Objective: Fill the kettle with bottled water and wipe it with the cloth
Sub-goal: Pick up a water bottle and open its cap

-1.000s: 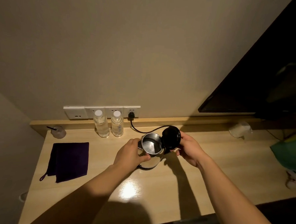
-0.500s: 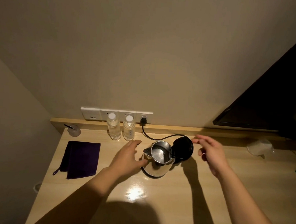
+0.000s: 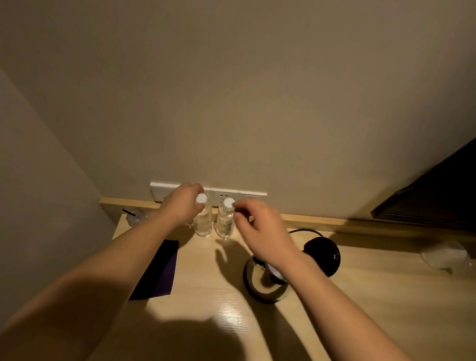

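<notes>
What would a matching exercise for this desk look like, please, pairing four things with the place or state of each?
Things
1. left bottle
2. right bottle
3. purple cloth
4. kettle lid

Places or states
A. black, flipped open, at the right of the kettle
B. flat on the desk, partly hidden by the left forearm
C. upright, left hand at its cap
D. upright, right hand at its cap

Pairs: 1-C, 2-D, 3-B, 4-A
</notes>
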Tool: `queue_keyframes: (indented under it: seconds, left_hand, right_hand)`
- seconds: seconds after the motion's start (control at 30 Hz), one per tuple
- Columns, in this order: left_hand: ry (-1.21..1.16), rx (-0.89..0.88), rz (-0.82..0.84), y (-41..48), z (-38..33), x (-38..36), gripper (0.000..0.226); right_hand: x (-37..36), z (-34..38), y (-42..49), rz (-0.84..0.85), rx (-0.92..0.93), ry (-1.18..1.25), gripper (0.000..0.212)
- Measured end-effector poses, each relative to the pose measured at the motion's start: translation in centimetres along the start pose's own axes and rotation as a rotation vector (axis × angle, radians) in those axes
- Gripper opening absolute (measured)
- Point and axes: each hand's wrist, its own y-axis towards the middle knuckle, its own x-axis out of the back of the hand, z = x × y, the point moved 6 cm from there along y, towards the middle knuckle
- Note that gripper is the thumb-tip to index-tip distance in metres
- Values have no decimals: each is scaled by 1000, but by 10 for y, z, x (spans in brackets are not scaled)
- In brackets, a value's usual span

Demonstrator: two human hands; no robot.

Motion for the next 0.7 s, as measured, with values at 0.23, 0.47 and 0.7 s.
queue_keyframes:
  seconds: [0.23, 0.47, 0.7]
  left_hand:
    - [152, -148, 7, -5, -8, 1, 25]
    - [130, -283, -51, -56, -28, 59, 26]
    - [160, -555, 91, -100, -55, 110, 25]
  right_hand:
    - [-74, -13, 21, 90, -109, 52, 21]
    - [-110, -24, 33, 111, -184, 196, 72]
    - [-117, -10, 24, 160, -98, 467, 60]
